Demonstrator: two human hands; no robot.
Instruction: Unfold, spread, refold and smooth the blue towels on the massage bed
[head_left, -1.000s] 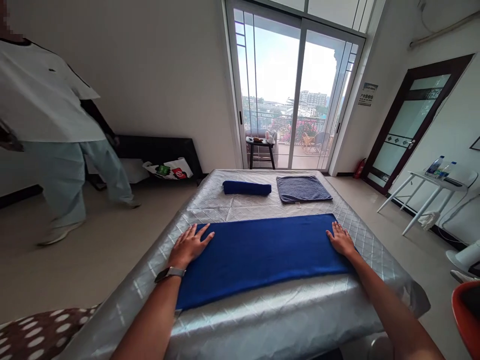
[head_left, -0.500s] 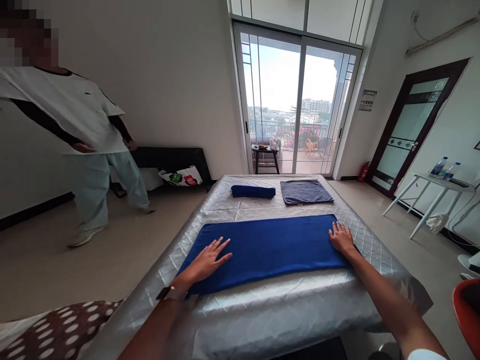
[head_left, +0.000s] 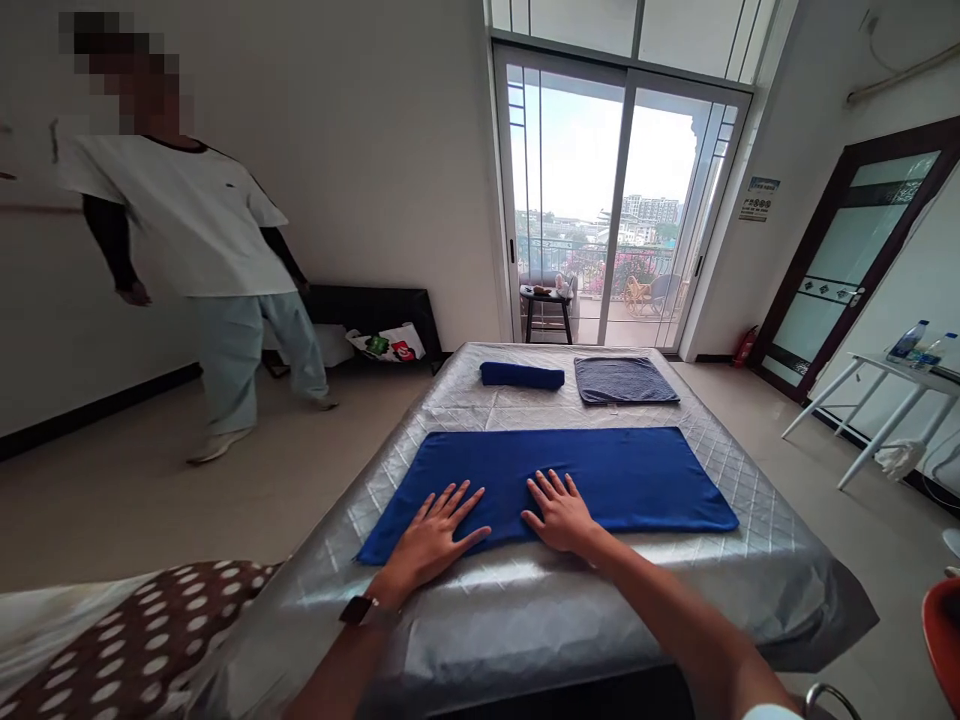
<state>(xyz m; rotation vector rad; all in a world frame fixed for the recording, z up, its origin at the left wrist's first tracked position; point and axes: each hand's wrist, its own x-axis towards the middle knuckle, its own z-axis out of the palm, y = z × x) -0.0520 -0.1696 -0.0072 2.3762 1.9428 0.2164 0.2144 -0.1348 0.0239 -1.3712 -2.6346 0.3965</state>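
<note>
Hands first: your left hand (head_left: 439,535) and your right hand (head_left: 559,512) both lie flat, fingers spread and grasping nothing, pressed palm-down on the near edge of the blue towel (head_left: 555,478). They sit side by side near the middle of that edge, close together but not touching each other. You wear a watch (head_left: 358,610) on your left wrist.

The blue towel is spread out as a long folded strip across the surface (head_left: 757,560), which is draped in a silvery quilted cover. Its long side runs left to right in front of you, and its near edge lies a little back from the surface's front edge.

Farther back on the same surface, a rolled blue towel (head_left: 522,375) lies on the left, and a folded grey towel (head_left: 625,380) lies flat just beside it on the right, the two apart.

To your left a person in a white shirt (head_left: 202,240) stands on the floor, well away from the surface. Beyond it, sliding glass doors (head_left: 622,200) look onto a balcony. A white side table (head_left: 892,385) with water bottles stands at far right.
</note>
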